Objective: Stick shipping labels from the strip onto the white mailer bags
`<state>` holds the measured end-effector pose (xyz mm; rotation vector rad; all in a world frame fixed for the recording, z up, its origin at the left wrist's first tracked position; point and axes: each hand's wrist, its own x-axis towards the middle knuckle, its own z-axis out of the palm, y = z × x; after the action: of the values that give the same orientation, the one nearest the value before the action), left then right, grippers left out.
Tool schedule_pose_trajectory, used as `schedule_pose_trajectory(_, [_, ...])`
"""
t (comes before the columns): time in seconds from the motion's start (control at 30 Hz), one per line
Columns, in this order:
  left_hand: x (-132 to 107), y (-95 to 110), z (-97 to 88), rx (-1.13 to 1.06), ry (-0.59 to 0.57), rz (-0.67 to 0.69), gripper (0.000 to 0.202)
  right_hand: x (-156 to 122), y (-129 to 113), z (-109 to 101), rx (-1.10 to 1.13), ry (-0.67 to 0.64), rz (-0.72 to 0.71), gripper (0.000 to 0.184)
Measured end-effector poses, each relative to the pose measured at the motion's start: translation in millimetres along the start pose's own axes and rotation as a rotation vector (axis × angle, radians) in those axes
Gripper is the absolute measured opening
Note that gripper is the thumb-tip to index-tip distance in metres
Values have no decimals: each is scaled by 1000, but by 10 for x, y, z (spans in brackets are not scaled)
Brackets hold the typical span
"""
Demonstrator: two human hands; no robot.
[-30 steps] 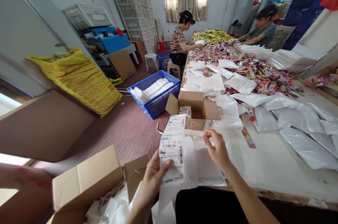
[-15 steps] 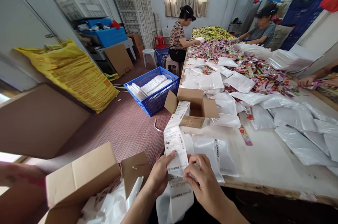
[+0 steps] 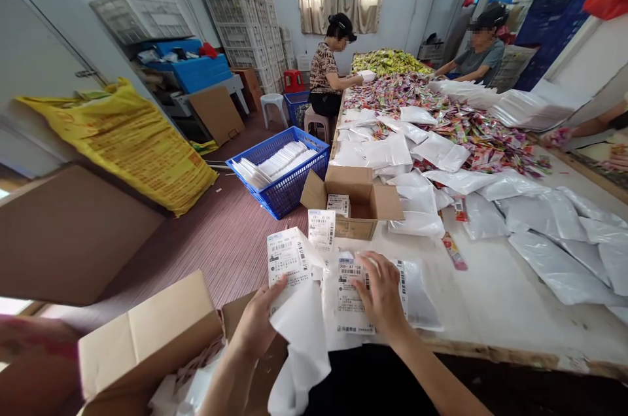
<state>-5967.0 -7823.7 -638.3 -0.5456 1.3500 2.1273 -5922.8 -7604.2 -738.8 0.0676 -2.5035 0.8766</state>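
My left hand is closed on a strip of printed shipping labels, thumb on top. Pale backing paper hangs loose from the strip, and another part of it runs up to a small cardboard box on the table. A single shipping label lies on a white plastic mailing bag at the table's near edge. Over that label's right side rests my right hand, thumb and fingers apart and touching it. Beside it lies another mailing bag, partly covered.
Filled white bags and a heap of small colourful packets cover much of the table. A blue basket stands left on the floor. An open carton is near my left arm. Two people sit farther back; another person's arm shows at right.
My hands have moved apart: the left went left with the label strip, the right came over the bag. A label now lies on the bag. The strip has slackened.
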Motion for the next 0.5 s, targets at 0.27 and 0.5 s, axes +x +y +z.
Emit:
schedule_pose_trajectory(0.27, [-24, 37, 84, 63, -63, 6, 45, 245, 274, -210, 70, -201, 105, 70])
schedule_pose_trajectory(0.5, [-141, -27, 218, 74, 21, 49, 44, 1010, 1761, -903, -5, 150, 955, 42])
